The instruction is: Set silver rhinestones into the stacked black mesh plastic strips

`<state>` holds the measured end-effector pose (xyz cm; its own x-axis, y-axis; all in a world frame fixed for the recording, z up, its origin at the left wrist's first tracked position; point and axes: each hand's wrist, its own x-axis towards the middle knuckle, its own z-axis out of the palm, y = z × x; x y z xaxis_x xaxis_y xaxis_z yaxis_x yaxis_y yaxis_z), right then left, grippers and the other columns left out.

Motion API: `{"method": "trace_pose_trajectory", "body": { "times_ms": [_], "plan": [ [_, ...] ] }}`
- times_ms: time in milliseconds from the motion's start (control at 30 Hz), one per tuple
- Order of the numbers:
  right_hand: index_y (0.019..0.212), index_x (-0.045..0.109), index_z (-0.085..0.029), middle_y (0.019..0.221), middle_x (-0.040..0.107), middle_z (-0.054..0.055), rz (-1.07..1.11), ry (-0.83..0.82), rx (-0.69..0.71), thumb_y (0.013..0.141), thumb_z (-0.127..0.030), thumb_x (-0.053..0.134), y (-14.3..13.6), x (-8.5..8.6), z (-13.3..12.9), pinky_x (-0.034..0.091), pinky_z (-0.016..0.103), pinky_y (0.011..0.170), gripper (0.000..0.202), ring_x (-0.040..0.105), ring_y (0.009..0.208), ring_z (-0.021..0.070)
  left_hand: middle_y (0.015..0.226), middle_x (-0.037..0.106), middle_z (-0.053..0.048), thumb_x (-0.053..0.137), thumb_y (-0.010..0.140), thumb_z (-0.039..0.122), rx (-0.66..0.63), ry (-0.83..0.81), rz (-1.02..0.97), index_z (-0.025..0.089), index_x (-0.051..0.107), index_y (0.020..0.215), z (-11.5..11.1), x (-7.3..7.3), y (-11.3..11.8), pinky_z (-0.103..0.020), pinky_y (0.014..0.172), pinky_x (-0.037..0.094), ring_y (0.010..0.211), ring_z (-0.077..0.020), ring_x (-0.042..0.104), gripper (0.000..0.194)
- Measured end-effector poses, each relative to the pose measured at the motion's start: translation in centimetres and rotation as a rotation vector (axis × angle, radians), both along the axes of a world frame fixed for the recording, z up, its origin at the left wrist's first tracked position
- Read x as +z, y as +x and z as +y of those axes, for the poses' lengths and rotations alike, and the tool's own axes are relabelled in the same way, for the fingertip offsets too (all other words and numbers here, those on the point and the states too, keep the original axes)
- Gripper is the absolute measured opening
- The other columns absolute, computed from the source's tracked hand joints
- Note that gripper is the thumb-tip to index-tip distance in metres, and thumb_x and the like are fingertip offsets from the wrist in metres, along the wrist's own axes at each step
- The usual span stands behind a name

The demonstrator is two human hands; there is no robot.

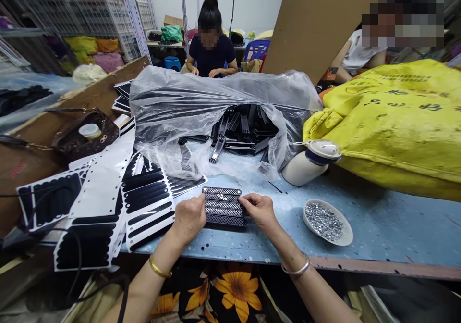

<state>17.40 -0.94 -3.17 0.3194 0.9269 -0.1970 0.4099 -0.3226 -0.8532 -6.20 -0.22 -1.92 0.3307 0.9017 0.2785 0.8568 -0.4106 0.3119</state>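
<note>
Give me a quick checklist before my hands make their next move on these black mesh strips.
1. Mesh strips lined up side by side on the table: ok.
2. Left hand steadying the strips' left end: ok.
3. Right hand at the right end: ok.
4. Small silver bits lying on the strips: ok; kind, cannot tell.
5. Dish of silver pieces near the right hand: ok.
6. White bottle upright: not ok, tipped.
</note>
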Motion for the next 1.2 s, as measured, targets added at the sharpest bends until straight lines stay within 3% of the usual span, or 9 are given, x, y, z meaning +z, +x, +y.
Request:
{"method": "trace_pose_trajectory", "body": {
  "times_ms": [200,333,500,667,800,967,1100,1200],
  "plan": [
    [0.082,0.076,-0.009,0.064,0.068,0.004,-0.016,0.016,0.006,0.068,-0.059,0.061,0.2,-0.7,0.0,0.032,0.01,0.052,0.054,0.047,0.053,-0.0009,0.088,0.076,-0.01,0.044,0.092,0.019,-0.084,0.062,-0.188,0.016,0.073,0.111,-0.8,-0.4,0.1,-0.031,0.072,0.054,0.078,-0.0211,0.072,0.034],
    [0.082,0.076,-0.01,0.062,0.067,0.004,-0.02,0.024,0.007,0.068,-0.061,0.061,0.3,-0.9,0.0,0.031,0.011,0.051,0.055,0.046,0.052,-0.0011,0.082,0.074,-0.008,0.048,0.092,0.023,0.018,0.081,-0.275,0.016,0.074,0.101,-0.3,-0.1,-0.4,-0.028,0.068,0.049,0.071,-0.0184,0.069,0.028],
    [0.081,0.075,-0.009,0.061,0.066,0.003,-0.018,0.032,0.0,0.068,-0.06,0.061,0.2,-0.8,0.0,0.031,0.01,0.05,0.055,0.046,0.05,-0.0018,0.07,0.069,-0.006,0.054,0.089,0.025,0.091,-0.015,-0.188,0.017,0.072,0.081,1.0,0.5,-0.1,-0.027,0.062,0.038,0.063,-0.0158,0.061,0.021],
    [0.081,0.075,-0.009,0.06,0.065,0.003,-0.017,0.017,-0.002,0.068,-0.057,0.061,0.1,-0.3,0.0,0.03,0.009,0.048,0.052,0.045,0.049,-0.002,0.068,0.068,-0.006,0.05,0.091,0.023,0.125,-0.066,-0.093,0.017,0.066,0.07,1.3,0.8,0.6,-0.028,0.061,0.033,0.063,-0.0156,0.06,0.028],
    [0.08,0.075,-0.009,0.061,0.066,0.004,-0.019,0.005,-0.005,0.068,-0.053,0.061,0.0,-0.1,0.0,0.03,0.008,0.049,0.048,0.046,0.05,-0.0019,0.073,0.07,-0.01,0.045,0.091,0.016,0.119,-0.104,0.048,0.016,0.066,0.072,1.1,1.7,1.1,-0.029,0.06,0.033,0.07,-0.0202,0.065,0.029],
    [0.081,0.076,-0.01,0.061,0.066,0.004,-0.027,0.026,0.006,0.069,-0.057,0.06,0.2,-0.5,0.0,0.029,0.009,0.049,0.052,0.045,0.05,-0.0018,0.077,0.07,-0.015,0.046,0.088,0.014,0.199,-0.195,0.183,0.013,0.07,0.081,1.4,3.3,2.2,-0.03,0.058,0.033,0.074,-0.0259,0.067,0.025],
    [0.081,0.076,-0.009,0.062,0.067,0.004,-0.033,0.055,0.015,0.069,-0.062,0.059,0.3,-1.0,0.0,0.03,0.01,0.05,0.056,0.045,0.051,-0.0016,0.079,0.07,-0.016,0.051,0.081,0.011,0.24,-0.219,0.157,0.011,0.07,0.082,2.0,3.6,2.8,-0.029,0.058,0.034,0.074,-0.0258,0.066,0.019],
    [0.081,0.076,-0.01,0.062,0.067,0.004,-0.034,0.071,0.023,0.069,-0.063,0.058,0.4,-1.3,0.0,0.03,0.01,0.05,0.057,0.045,0.051,-0.0016,0.068,0.067,-0.01,0.052,0.079,0.011,0.207,-0.217,-0.057,0.013,0.067,0.071,2.3,3.1,2.5,-0.028,0.06,0.036,0.065,-0.0203,0.062,0.017]
  ]
}}
